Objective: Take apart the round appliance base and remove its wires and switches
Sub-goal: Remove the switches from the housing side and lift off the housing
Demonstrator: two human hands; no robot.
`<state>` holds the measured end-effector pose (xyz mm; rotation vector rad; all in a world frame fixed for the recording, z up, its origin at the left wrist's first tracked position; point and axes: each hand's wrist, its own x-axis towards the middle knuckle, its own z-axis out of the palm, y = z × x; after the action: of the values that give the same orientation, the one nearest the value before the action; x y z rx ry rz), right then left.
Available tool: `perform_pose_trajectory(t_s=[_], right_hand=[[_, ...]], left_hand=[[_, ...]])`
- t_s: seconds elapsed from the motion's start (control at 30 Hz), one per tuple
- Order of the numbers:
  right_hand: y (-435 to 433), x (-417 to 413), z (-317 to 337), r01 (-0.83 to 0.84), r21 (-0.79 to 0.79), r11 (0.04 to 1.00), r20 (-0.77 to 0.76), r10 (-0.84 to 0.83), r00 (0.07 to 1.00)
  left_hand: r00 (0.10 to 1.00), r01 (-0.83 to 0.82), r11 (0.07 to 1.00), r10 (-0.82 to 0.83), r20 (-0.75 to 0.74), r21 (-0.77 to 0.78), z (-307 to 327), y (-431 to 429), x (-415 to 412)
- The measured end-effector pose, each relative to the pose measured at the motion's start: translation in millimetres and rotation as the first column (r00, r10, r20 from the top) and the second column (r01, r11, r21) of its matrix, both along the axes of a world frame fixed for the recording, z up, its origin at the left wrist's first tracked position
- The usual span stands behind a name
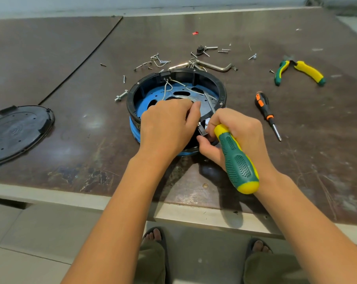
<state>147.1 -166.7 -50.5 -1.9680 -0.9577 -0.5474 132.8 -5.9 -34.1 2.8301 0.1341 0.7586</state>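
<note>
The fingers of the left hand (167,126) are curled closed over the near rim of a round appliance base (176,93), pinching a small dark part (201,130) at the rim — likely a switch, though it is mostly hidden. The right hand (238,138) is wrapped shut around a green and yellow screwdriver (237,158); its handle points back toward the person and its metal shaft angles up into the base, just beside the left fingertips. The two hands nearly touch at the rim.

The base sits open on a worn brown table (75,128), near the front edge. It has a black ring wall, a blue band low on the outside and a blue plate with oval holes inside. Thin white wires (167,87) loop from a black block at the far wall down across the plate.

Behind the base lie scattered screws (159,61) and a bent metal bar (216,66). A larger bolt (120,96) rests just left of the base. To the right lies a black and orange screwdriver (266,113), and farther right a pair of pliers (298,71) with green and yellow handles, spread apart. Well to the left, a round black cover (17,132) lies flat on the table.

Below the table edge, pale floor tiles and the person's feet in sandals — partly visible.
</note>
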Motion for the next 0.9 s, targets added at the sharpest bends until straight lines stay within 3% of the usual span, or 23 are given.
perform_pose_trajectory(t_s=[0.13, 0.27, 0.53, 0.7, 0.8, 0.9], right_hand=[[0, -3, 3, -0.028, -0.012, 1.000, 0.010, 0.028, 1.000], [-8, 0, 10, -0.038, 0.088, 0.995, -0.061, 0.043, 0.997], [-46, 37, -2, 0.259, 0.071, 0.963, -0.262, -0.233, 0.937], [-53, 49, -12, 0.304, 0.019, 0.952, -0.344, -0.280, 0.896], [-51, 48, -10, 0.355, 0.138, 0.925, -0.348, -0.290, 0.892], [-49, 46, -3, 0.329, 0.315, 0.890, -0.438, -0.172, 0.883]], left_hand=[[0.999, 0.001, 1.000, 0.000, 0.032, -0.015, 0, -1, -1], [0.999, 0.036, 0.999, -0.035, 0.033, -0.030, 0, 1, -2], [0.982, 0.187, 0.959, -0.190, 0.006, -0.215, 11, 10, -14], [0.999, -0.013, 0.996, 0.017, 0.048, -0.084, 11, 8, -18], [0.999, 0.007, 0.988, -0.002, 0.034, -0.151, 4, 6, -25], [0.989, 0.139, 0.960, -0.148, -0.020, -0.244, 3, 13, -31]])
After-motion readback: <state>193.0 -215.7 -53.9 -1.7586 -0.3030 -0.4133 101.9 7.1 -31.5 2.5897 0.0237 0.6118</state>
